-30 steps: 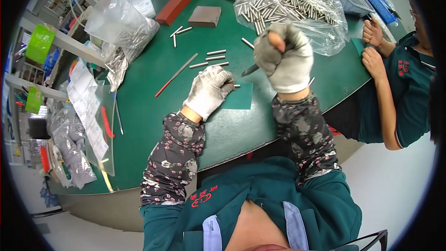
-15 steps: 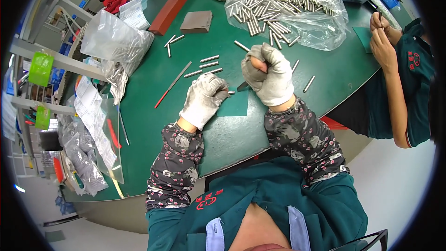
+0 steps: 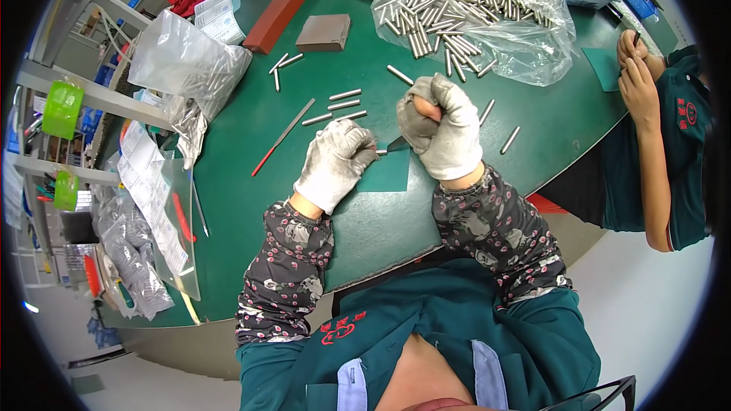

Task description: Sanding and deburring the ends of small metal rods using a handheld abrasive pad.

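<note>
My left hand (image 3: pixel 335 161), in a white work glove, rests on the green table (image 3: pixel 251 205) and pinches a short metal rod whose tip shows at its fingertips. My right hand (image 3: pixel 444 131), also gloved, is closed in a fist around a dark-bladed tool (image 3: pixel 396 144) whose point meets the rod. Both hands work over a small green mat (image 3: pixel 387 175). Three finished metal rods (image 3: pixel 340 106) lie in a row just beyond my left hand.
A clear plastic sheet with a heap of metal rods (image 3: pixel 464 7) lies at the far side. A thin red-handled file (image 3: pixel 282 138), a grey block (image 3: pixel 324 32), a red bar (image 3: pixel 285 4) and bags of parts (image 3: pixel 183 61) are to the left. A co-worker's hands (image 3: pixel 638 76) work at the right.
My right hand has come down from a raised position to meet my left hand over the mat. My head view has shifted closer to the table.
</note>
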`<state>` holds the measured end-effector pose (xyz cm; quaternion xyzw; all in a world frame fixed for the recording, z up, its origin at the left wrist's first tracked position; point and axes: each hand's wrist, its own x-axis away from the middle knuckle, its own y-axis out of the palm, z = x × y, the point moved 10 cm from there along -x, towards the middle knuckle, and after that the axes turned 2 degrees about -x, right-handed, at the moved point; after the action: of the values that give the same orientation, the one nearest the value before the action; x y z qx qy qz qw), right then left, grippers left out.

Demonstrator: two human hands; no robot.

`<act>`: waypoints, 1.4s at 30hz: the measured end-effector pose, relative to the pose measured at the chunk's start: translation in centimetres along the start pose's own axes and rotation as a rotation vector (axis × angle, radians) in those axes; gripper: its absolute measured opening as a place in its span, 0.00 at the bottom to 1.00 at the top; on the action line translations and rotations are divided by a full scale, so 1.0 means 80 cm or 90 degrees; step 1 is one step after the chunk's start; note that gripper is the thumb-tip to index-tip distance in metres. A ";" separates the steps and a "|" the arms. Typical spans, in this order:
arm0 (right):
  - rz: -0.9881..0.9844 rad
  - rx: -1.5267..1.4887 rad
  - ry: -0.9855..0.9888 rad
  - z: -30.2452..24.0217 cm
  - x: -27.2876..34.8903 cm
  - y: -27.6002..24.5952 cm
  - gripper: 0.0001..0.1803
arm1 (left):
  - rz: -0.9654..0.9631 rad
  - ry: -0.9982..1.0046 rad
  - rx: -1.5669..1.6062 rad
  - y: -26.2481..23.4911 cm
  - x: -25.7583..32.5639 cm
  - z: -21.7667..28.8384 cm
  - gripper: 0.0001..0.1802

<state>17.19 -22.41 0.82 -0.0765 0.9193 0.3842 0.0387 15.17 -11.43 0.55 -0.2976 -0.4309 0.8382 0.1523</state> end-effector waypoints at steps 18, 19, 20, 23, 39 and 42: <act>-0.039 -0.006 -0.020 -0.003 0.002 0.007 0.21 | 0.011 0.011 0.001 -0.004 0.000 0.002 0.08; -0.038 -0.007 -0.021 -0.004 0.002 0.004 0.21 | 0.009 0.012 0.000 -0.004 -0.001 0.003 0.08; -0.042 -0.014 -0.019 -0.004 0.002 0.003 0.21 | 0.000 0.008 0.003 -0.002 -0.002 0.002 0.08; -0.033 -0.021 -0.017 -0.003 0.003 0.004 0.22 | -0.007 0.004 0.002 0.000 -0.002 0.002 0.08; 0.007 0.059 0.023 0.019 0.003 0.005 0.23 | -0.027 -0.029 -0.037 0.009 -0.004 -0.005 0.08; -0.175 0.296 -0.220 -0.006 0.019 0.069 0.21 | 0.022 -0.012 -0.025 -0.003 -0.002 -0.002 0.09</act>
<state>14.71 -19.12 4.82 -0.1223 0.9433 0.1624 0.2622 15.37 -11.24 0.75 -0.3003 -0.4435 0.8347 0.1279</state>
